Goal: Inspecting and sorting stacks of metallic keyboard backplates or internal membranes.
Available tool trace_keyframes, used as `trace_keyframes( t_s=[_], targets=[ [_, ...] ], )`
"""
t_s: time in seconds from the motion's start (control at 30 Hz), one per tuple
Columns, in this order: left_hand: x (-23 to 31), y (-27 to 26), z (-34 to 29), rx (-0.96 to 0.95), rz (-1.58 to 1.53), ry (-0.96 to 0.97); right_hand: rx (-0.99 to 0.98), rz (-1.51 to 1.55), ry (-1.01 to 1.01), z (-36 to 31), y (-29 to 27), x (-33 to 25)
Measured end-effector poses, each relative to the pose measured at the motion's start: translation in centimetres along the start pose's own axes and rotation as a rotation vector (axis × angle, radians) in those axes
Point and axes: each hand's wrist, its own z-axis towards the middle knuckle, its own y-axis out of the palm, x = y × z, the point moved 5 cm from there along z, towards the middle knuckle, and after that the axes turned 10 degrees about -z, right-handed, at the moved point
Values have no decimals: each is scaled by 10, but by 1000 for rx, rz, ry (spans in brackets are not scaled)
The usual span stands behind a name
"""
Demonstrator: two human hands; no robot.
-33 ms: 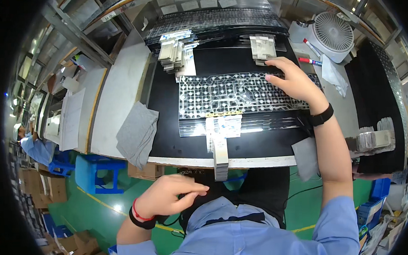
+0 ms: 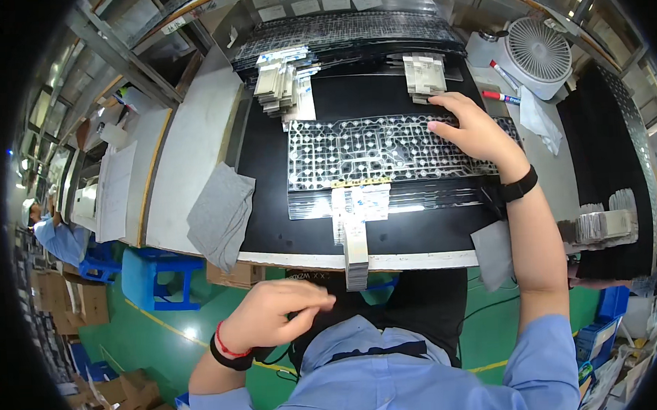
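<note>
A stack of circuit sheets [image 2: 406,146] with rows of pale dots and thin silvery traces lies on the black table mat [image 2: 266,200]. Their pale connector tails [image 2: 355,237] hang over the table's front edge. My right hand [image 2: 479,134] rests on the right part of the top sheet, open, its thumb and fingers spread; nothing shows in its grasp. Below the table edge, over my lap, my left hand [image 2: 274,310] is held in the air. Its fingers are curled together with the thumb close under them, and I see nothing in them.
Tail bundles lie at the back left [image 2: 283,82] and back right [image 2: 424,76], before another sheet stack [image 2: 343,36]. Grey cloths [image 2: 222,213] lie left. A white fan [image 2: 538,49], a red marker [image 2: 500,96] and a tissue [image 2: 537,122] stand right. A blue stool [image 2: 159,275] is left.
</note>
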Motion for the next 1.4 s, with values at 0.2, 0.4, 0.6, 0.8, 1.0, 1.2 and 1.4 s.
trace_keyframes(
  t_s=[0.2, 0.4, 0.6, 0.8, 1.0, 1.2, 1.4],
  targets=[
    [2, 7, 35, 278, 555, 128, -110, 76, 31, -1, 13, 17],
    [-13, -8, 12, 319, 217, 104, -113, 78, 31, -1, 11, 21],
    [-8, -10, 55, 513, 496, 109, -90, 102, 49, -3, 11, 26],
    [-12, -14, 70, 440, 505, 21, -89, 111, 70, -3, 13, 29],
    [-9, -6, 64, 413, 577, -1, -53, 148, 52, -2, 14, 29],
    [-10, -4, 24, 218, 392, -85, -59, 152, 73, -5, 11, 31],
    [-39, 50, -21, -91, 165, -238, -36, 134, 67, -2, 15, 32]
  ],
)
